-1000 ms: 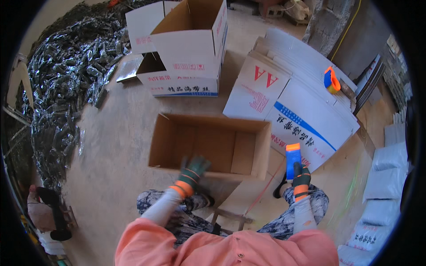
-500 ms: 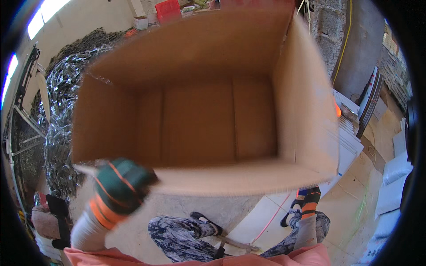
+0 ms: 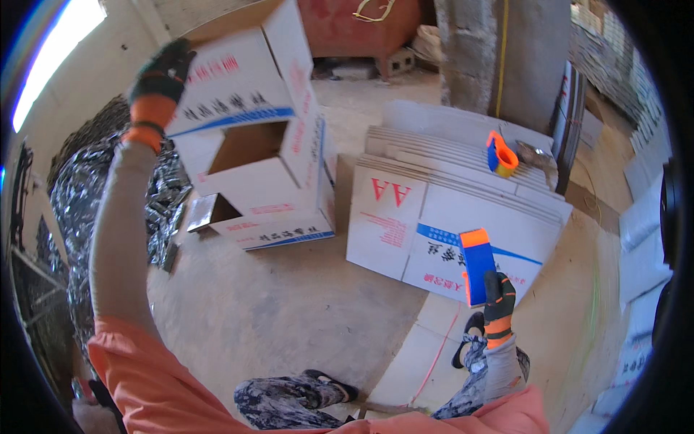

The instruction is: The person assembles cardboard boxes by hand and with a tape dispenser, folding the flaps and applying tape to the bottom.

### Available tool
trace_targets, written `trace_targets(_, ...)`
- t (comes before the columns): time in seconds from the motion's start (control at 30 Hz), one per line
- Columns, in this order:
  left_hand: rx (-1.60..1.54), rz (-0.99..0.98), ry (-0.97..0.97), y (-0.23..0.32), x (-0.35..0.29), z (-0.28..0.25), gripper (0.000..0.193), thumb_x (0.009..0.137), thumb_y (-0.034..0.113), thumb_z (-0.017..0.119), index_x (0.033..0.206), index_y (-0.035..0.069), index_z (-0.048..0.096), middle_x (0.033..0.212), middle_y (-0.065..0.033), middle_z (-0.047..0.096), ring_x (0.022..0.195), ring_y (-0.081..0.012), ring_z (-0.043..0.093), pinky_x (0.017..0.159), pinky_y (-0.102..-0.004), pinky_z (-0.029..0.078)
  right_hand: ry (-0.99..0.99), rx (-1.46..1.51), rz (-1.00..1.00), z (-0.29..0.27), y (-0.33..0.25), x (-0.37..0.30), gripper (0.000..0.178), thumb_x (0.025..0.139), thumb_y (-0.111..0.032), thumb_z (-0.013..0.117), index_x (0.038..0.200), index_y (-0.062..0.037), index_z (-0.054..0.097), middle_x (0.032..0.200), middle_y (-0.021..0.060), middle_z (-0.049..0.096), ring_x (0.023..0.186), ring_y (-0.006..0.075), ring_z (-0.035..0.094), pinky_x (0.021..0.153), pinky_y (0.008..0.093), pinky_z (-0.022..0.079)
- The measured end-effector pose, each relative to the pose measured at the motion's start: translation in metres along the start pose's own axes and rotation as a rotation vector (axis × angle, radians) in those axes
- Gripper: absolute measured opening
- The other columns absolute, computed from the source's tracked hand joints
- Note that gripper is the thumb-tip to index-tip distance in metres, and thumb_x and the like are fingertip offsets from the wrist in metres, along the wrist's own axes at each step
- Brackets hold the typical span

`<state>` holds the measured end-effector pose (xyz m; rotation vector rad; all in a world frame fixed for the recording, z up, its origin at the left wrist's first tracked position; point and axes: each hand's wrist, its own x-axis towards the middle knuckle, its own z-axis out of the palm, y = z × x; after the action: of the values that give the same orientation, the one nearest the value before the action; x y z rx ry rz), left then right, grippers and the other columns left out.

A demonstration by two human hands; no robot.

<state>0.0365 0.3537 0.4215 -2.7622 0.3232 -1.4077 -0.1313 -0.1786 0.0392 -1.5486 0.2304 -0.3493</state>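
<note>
At the far left, my left hand (image 3: pixel 163 76), in a dark green and orange glove, is closed on the edge of an open white cardboard box (image 3: pixel 238 76). This box sits on top of other open cardboard boxes (image 3: pixel 289 217) stacked on the floor. Low on the right, my right hand (image 3: pixel 499 298) grips a blue and orange tape dispenser (image 3: pixel 477 264). Behind that hand, flattened cardboard boxes (image 3: pixel 383 224) lean in a row. On them rests another orange and blue tape dispenser (image 3: pixel 501 155), beside a roll of tape (image 3: pixel 533 155).
Shiny dark wrapped material (image 3: pixel 108 210) is heaped along the left wall. A concrete pillar (image 3: pixel 470 65) rises behind the flattened boxes. White packs (image 3: pixel 643 275) line the right side. A red cabinet-like object (image 3: pixel 361 29) stands at the back, and a pink cord (image 3: pixel 437 354) lies by my feet.
The box that filled the view in front of me has moved away to the far left, onto the stack. My left arm now stretches out with it. The right hand's dispenser has come into sight.
</note>
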Motion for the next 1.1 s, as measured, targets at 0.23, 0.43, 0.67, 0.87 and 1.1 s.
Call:
trace_targets(0.23,-0.289,0.346,-0.832,0.285,-0.169,0.236,0.028,0.081,0.027,0.061,0.105,0.014,0.064,0.105,-0.0104,0.063,0.096,-0.0272,0.061,0.084,-0.0371,0.048,0.023,0.09,0.075,-0.022,-0.007,-0.007,0.02,0.087,-0.019,0.059,0.076,-0.0031,0.059,0.065,-0.0008,0.056,0.058,0.006,0.046,0.051,0.0235,0.039)
trace_targets(0.43,-0.203,0.256,-0.859,0.396,-0.231,0.414,0.073,0.079,0.041,0.06,0.14,0.018,0.028,0.147,-0.0104,0.024,0.133,-0.0289,0.026,0.107,-0.0458,0.022,-0.043,0.036,0.222,-0.023,-0.035,-0.013,0.017,0.085,-0.017,0.06,0.076,-0.0029,0.059,0.065,-0.0036,0.05,0.063,0.0061,0.042,0.057,0.0227,0.036)
trace_targets(0.67,0.015,0.325,-0.61,0.424,-0.258,0.435,0.07,0.074,0.039,0.063,0.133,0.01,0.039,0.137,-0.0137,0.04,0.128,-0.0293,0.035,0.108,-0.0476,0.019,-0.06,0.095,0.251,-0.05,-0.031,-0.002,0.021,0.086,-0.02,0.062,0.083,0.0003,0.061,0.067,0.005,0.059,0.06,0.0102,0.052,0.055,0.0258,0.042)
trace_targets(0.87,-0.341,0.626,-1.12,0.366,-0.258,0.311,0.048,0.076,0.049,0.06,0.103,0.01,0.064,0.095,-0.0146,0.065,0.086,-0.033,0.061,0.075,-0.0414,0.048,-0.116,0.198,0.134,-0.06,-0.029,0.006,0.036,0.083,-0.034,0.062,0.094,0.0,0.059,0.079,0.0034,0.062,0.067,0.01,0.055,0.059,0.0241,0.045)
trace_targets(1.1,-0.318,0.46,-1.43,0.25,-0.313,0.072,0.046,0.081,0.038,0.058,0.114,0.005,0.057,0.1,-0.0173,0.063,0.091,-0.0329,0.06,0.081,-0.0391,0.047,0.408,-0.548,-0.499,-0.114,-0.002,0.011,0.029,0.084,-0.029,0.063,0.097,-0.0034,0.06,0.085,0.0071,0.062,0.074,0.0197,0.057,0.067,0.0329,0.047)
